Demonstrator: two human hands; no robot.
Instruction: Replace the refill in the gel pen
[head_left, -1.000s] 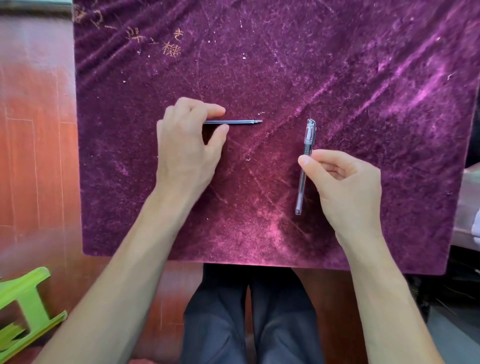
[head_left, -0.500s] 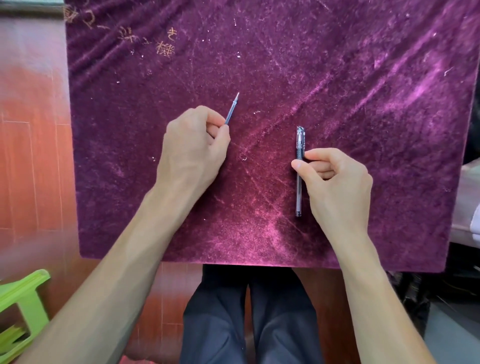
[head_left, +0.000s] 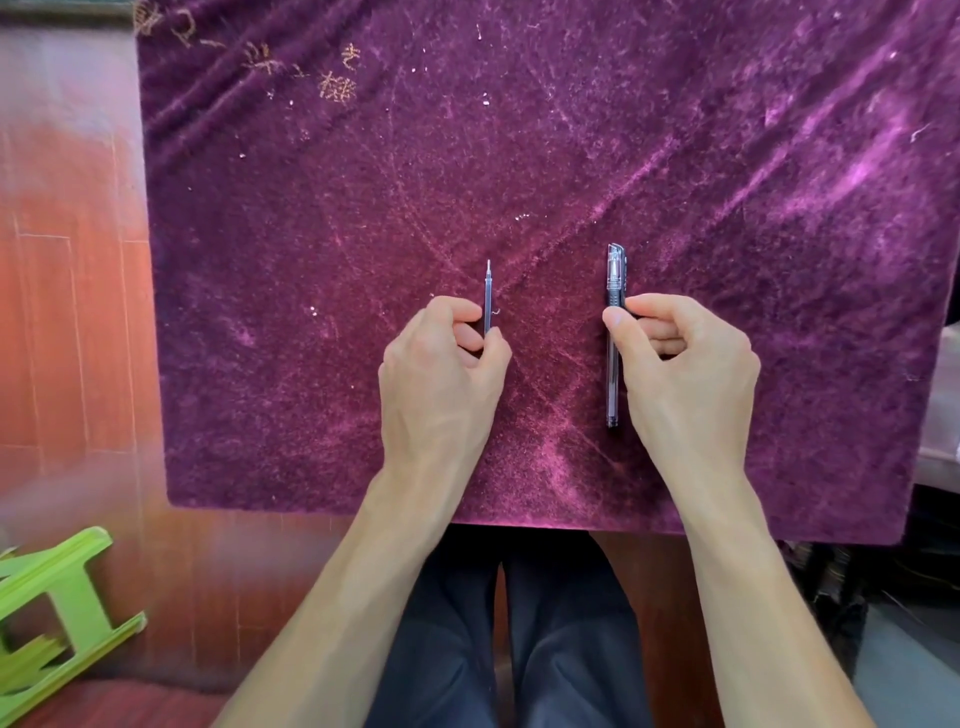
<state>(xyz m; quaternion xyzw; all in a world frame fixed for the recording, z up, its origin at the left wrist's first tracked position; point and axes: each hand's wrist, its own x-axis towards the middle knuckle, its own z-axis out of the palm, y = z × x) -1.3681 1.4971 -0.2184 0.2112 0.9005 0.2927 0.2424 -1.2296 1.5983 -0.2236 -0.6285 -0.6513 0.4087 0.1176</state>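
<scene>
Left hand (head_left: 441, 374) pinches refill (head_left: 488, 296), tip away; right hand (head_left: 685, 364) apparently grips capped gel pen (head_left: 613, 332) on purple cloth (head_left: 675, 156).

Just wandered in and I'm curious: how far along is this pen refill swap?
Barely started. Nothing looks done: the gel pen is capped and in one piece. In hand: the left hand pinches the loose refill, tip pointing away; the right hand grips the pen. Left: open it, swap refills, close it.
</scene>
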